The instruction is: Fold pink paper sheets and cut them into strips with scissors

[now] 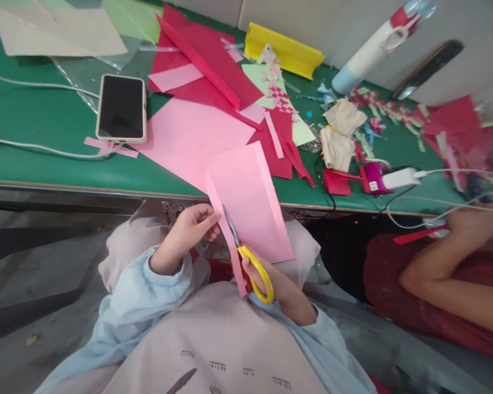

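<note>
My left hand (195, 225) pinches the left edge of a folded sheet of pink paper (252, 200) between thumb and fingers. In my right hand (257, 273) is a pair of scissors (256, 273) with one yellow and one red handle loop. Their blades lie along the left side of the sheet, pointing away from me. A narrow strip (235, 254), partly cut free, hangs down beside the scissors. The sheet is over my lap, with its far end at the table edge. Part of my right hand is hidden behind the handles.
On the green table (36, 117) lie a phone (122, 109), a larger pink sheet (189, 134), red paper (205, 65), a yellow folded piece (283, 50) and woven paper strips (279, 93). A bottle (370, 52) stands behind. At right, another person's arm (443, 262) holds a red strip.
</note>
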Demonstrator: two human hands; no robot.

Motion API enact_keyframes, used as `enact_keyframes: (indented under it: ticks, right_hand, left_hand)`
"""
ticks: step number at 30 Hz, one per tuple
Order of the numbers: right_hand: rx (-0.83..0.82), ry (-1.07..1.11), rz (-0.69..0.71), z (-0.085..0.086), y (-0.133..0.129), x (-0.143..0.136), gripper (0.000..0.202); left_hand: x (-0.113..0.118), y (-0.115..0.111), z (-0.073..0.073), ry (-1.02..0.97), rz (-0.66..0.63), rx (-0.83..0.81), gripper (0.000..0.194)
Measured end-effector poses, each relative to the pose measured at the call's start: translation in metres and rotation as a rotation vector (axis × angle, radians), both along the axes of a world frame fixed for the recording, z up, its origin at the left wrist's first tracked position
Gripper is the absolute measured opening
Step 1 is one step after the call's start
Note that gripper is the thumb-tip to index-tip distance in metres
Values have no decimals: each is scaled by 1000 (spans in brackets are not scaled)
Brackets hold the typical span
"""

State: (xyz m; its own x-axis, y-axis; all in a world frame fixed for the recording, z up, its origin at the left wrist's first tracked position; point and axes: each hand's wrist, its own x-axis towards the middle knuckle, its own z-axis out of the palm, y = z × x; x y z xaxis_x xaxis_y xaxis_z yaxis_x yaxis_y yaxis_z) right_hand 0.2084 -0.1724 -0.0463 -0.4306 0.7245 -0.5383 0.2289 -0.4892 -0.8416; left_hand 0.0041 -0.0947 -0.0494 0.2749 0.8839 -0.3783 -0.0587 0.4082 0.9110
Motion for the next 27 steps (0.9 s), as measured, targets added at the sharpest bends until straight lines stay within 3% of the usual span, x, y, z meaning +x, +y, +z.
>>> enact_keyframes:
  ticks: [9,13,23,27]
  right_hand:
    - [-38,0,2,6,4,-6,54]
    - [-29,-6,-3,7,5,-7,47]
    - [157,-113,53,4,3,-5,44]
    - [246,-148,66,7,4,-3,42]
  left_hand:
    - [0,0,-3,0,-1,-12,29]
    - [-1,0,-5,7,-3,-11,27]
    - [0,1,-2,7,2,-34,26]
    - [1,1,1,29,98,-33,24]
